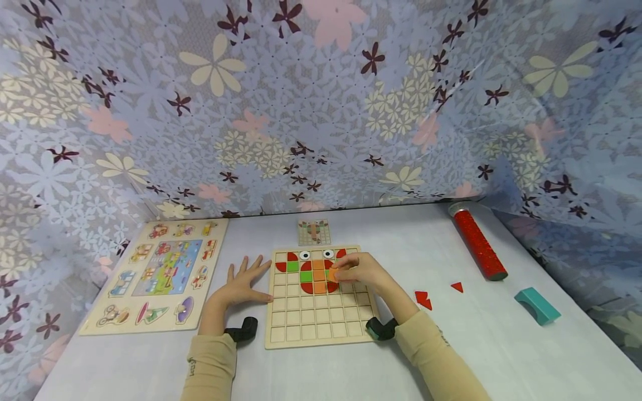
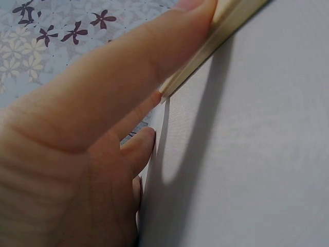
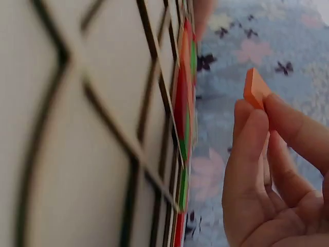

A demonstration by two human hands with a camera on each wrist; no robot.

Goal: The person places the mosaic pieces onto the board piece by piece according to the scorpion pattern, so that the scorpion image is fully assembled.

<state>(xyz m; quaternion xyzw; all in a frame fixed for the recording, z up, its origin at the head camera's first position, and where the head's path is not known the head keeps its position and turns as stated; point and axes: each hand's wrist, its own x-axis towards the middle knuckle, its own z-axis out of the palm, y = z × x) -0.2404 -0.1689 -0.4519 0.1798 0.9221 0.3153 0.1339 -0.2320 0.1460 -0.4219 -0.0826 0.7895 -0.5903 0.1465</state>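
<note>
A wooden grid board [image 1: 321, 332] lies on the table, its upper cells holding red, green and orange tiles and two eye tiles [image 1: 304, 255]. My right hand [image 1: 370, 274] is over the right part of the pattern. Between thumb and fingertips it pinches an orange tile [image 3: 255, 88], which the right wrist view shows raised off the board. To the left, my left hand [image 1: 239, 289] has its fingers spread, and the thumb [image 2: 113, 77] touches the board's side edge. Beyond the board lies a small pattern card [image 1: 325, 234] with a similar picture.
At the left lies a wooden peg puzzle [image 1: 210, 245] with vehicle pieces. On the right are loose red pieces [image 1: 422, 299], a red triangle [image 1: 457, 287], a red glittery tube [image 1: 478, 242] and a teal arch block [image 1: 538, 306]. Flowered fabric [image 1: 311, 111] stands behind the table.
</note>
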